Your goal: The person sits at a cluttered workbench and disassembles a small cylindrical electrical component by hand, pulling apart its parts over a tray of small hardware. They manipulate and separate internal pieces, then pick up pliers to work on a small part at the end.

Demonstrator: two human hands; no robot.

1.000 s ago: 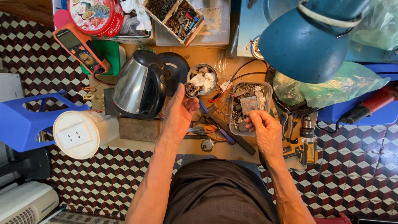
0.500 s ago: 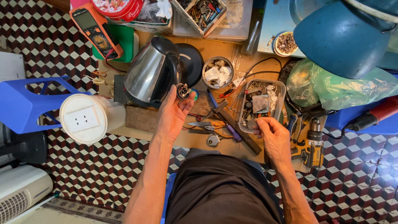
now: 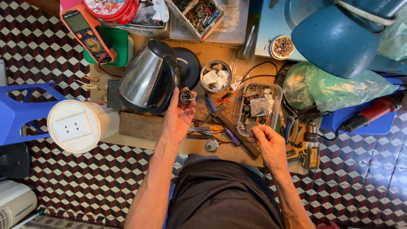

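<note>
Connector (image 3: 187,96) in left hand (image 3: 178,118) fingertips

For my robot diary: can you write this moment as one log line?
left hand: holds small round part | right hand: pinching at clear parts tray | kettle: on its side

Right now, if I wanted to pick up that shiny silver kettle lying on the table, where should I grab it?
Probably by the black handle. The shiny steel kettle with the black lid lies tipped on its side, and the handle faces the person's left hand, so come from that side. The round metal body is smooth and wide, so likely slippery and hard to wrap fingers around.
</note>
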